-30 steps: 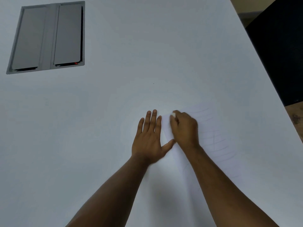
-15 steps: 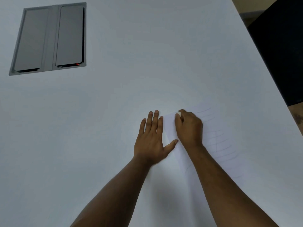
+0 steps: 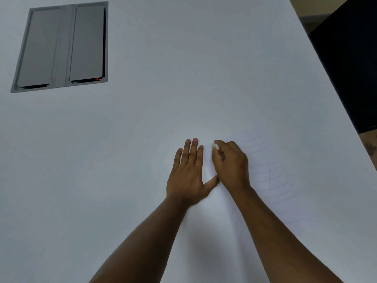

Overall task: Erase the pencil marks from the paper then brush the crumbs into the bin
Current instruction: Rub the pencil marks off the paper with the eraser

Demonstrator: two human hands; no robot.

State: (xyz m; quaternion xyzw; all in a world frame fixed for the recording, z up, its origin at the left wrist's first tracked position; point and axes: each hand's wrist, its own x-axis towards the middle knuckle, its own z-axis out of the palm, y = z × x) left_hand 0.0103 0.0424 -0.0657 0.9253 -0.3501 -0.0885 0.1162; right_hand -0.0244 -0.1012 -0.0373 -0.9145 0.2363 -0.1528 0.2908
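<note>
Where the faint pencil marks (image 3: 271, 180) curve across the white sheet of paper (image 3: 224, 225), we see our two hands at work side by side. That sheet lies flat on the pale grey-white tabletop (image 3: 142, 129), toward its right side and close to us, and it is so near the tabletop in colour that its edges are hard to trace. Most of the thin grey strokes sit to the right of our right hand (image 3: 232, 164), with a few more showing beside the right forearm.

We pinch a small white eraser (image 3: 215, 146) between the curled fingertips of the right hand, its tip down at the paper near the sheet's far left part. Our left hand (image 3: 188, 176) lies just beside it, palm down and flat, fingers straight and close together, thumb spread out toward the right wrist. Whether the thumb actually touches that wrist we cannot tell.

Well apart from the hands, at the far left of the tabletop, a grey rectangular metal cable hatch (image 3: 61, 45) with two flaps is set into the surface, a tiny red glow at one slot. Beyond the tabletop's right edge stands a dark black shape (image 3: 350, 58).
</note>
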